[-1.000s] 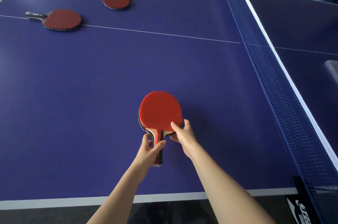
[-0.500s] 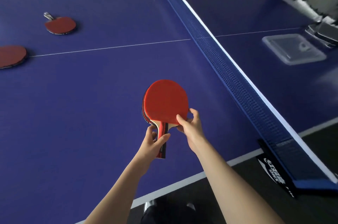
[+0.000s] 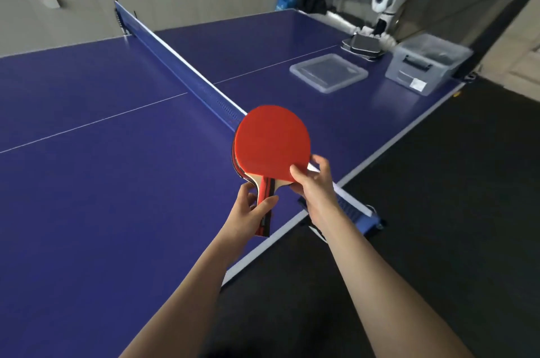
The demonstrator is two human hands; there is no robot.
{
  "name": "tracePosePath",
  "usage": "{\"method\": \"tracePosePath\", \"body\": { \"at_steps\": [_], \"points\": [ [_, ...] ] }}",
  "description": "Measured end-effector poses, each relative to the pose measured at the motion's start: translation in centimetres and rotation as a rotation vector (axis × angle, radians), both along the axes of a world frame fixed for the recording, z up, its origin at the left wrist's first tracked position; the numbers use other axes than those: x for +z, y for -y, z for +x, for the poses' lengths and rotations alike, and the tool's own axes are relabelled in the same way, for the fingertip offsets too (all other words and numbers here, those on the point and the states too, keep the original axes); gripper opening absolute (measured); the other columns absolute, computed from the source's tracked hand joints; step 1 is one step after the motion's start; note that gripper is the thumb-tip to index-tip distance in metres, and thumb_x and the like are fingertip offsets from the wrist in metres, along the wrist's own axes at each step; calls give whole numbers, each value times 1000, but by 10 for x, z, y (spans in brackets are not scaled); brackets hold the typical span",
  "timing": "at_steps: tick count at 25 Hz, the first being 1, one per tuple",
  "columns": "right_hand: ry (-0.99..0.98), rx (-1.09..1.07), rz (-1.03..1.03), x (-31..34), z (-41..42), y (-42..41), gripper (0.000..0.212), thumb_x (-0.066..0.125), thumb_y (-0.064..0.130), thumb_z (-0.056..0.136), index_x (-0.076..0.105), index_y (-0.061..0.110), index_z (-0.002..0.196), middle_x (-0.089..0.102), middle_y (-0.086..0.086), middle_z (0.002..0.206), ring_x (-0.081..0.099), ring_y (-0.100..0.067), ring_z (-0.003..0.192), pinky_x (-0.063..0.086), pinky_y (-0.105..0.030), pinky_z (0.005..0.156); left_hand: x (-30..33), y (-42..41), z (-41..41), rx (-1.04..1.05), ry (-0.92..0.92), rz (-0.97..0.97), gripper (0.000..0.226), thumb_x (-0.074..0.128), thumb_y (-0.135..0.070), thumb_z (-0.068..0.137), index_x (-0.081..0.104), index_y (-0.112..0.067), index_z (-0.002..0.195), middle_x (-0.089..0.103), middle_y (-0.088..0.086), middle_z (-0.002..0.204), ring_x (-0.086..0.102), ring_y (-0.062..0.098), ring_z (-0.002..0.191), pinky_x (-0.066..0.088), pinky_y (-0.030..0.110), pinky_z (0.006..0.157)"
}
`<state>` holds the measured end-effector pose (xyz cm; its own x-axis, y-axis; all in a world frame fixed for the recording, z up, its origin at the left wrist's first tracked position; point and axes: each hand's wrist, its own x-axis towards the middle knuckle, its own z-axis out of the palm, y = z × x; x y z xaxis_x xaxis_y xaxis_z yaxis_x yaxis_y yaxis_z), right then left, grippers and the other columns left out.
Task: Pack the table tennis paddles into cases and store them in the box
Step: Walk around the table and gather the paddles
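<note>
A: Item one?
B: Paddles [image 3: 271,144], stacked, red face up, held in the air over the table [image 3: 87,182] edge near the net [image 3: 181,77].
A: Hands?
B: Left hand [image 3: 251,211] curled round the handles; right hand [image 3: 312,182] pinched the blade's lower rim, thumb on top.
A: Storage?
B: Box [image 3: 426,65], clear plastic, on the far half by the corner; lid [image 3: 328,72] flat beside it (both well apart from the paddles). Cases [image 3: 363,46], dark, piled just behind the lid.
A: Other?
B: White ball machine [image 3: 388,1], past the table's end.
</note>
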<state>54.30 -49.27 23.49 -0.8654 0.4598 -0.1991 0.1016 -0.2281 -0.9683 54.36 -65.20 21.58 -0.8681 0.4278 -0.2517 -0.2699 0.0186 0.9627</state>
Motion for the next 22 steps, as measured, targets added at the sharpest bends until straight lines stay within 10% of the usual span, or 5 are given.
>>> {"method": "tracePosePath", "body": {
  "at_steps": [12, 22],
  "points": [
    [-48, -311, 1, 40, 161, -261, 50, 67, 12, 87, 40, 19, 129, 65, -3, 113, 63, -16, 106, 52, -30, 82, 37, -270, 107, -309, -50, 45, 38, 66, -32, 88, 48, -20, 118, 63, 5, 98, 67, 15, 78, 57, 35, 76],
    [15, -385, 3, 12, 122, -412, 49, 67, 12, 87, 39, 24, 126, 64, -2, 112, 62, -15, 103, 52, -25, 73, 11, -423, 58, -382, -4, 12, 45, 67, -34, 87, 45, -21, 124, 64, 5, 106, 68, 13, 81, 53, 32, 80]
  ]
}}
